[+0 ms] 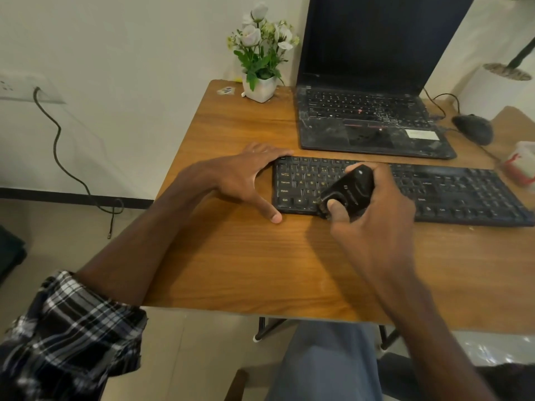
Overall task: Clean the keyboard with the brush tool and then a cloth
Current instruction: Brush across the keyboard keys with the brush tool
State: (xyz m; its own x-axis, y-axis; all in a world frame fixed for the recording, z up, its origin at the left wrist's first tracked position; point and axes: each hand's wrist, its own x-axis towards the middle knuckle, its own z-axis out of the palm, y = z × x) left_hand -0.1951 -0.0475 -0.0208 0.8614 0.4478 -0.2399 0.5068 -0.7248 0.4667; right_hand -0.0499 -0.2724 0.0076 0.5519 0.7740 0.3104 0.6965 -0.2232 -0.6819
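A black keyboard point(405, 192) lay flat across the wooden desk point(231, 256), just in front of an open laptop point(373, 96). The right hand point(373, 221) gripped a chunky black brush tool point(347, 192), fingers and thumb curled round it, its lower end pressed down on the keys near the keyboard's bottom left area. The left hand point(249, 180) rested open at the keyboard's left end, fingers straight along the top corner and thumb stretched toward the near corner, bracing it. The left arm wore a rolled plaid sleeve point(69, 334). The laptop's screen was dark and its palm rest looked dusty. A small white pot of white flowers point(260, 53) stood at the desk's back edge, left of the laptop. A black mouse point(473, 128) sat to the laptop's right, its cable trailing. At the far right edge, something white with red marks point(519, 166) was partly cut off.
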